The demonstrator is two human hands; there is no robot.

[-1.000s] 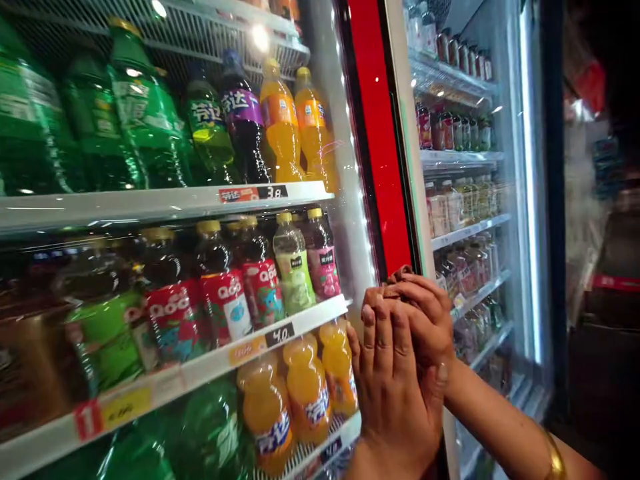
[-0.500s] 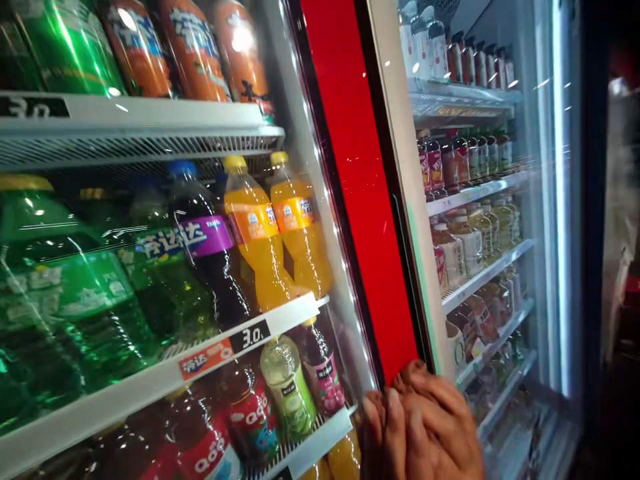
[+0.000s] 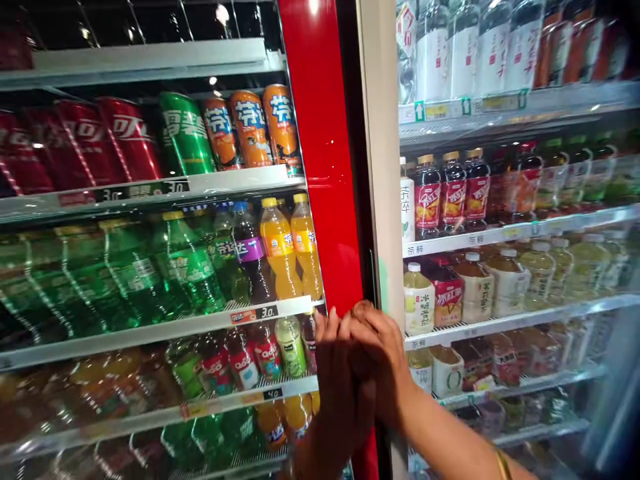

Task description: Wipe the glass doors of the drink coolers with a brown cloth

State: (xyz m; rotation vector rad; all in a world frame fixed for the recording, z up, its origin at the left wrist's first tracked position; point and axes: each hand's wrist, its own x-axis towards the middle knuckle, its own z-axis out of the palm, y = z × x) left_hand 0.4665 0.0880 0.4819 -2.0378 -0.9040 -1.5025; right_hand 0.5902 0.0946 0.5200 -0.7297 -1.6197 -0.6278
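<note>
My right hand [image 3: 385,360] reaches in from the lower right, with a gold bangle [image 3: 504,465] on the wrist. Its bent fingers are at the red edge of the left drinks fridge door [image 3: 327,167], close to the dark gap beside the beige frame [image 3: 383,173]. A darker mirror image of the hand shows on the glossy door to its left. Behind the glass nearby stand orange soda bottles [image 3: 278,250], a purple-labelled dark bottle [image 3: 249,257] and Qoo bottles [image 3: 242,358]. My left hand is out of view.
Green soda bottles [image 3: 187,263] and red cans [image 3: 127,137] fill shelves in the left fridge. In the right fridge, rows of tea bottles [image 3: 454,193] and white-labelled bottles [image 3: 463,53] line the shelves. Price strips [image 3: 255,312] run along the shelf fronts.
The view has swung to the right and pulled back, so more of both fridges shows. My right forearm and bangle have come into sight; the fingers remain at the door edge.
</note>
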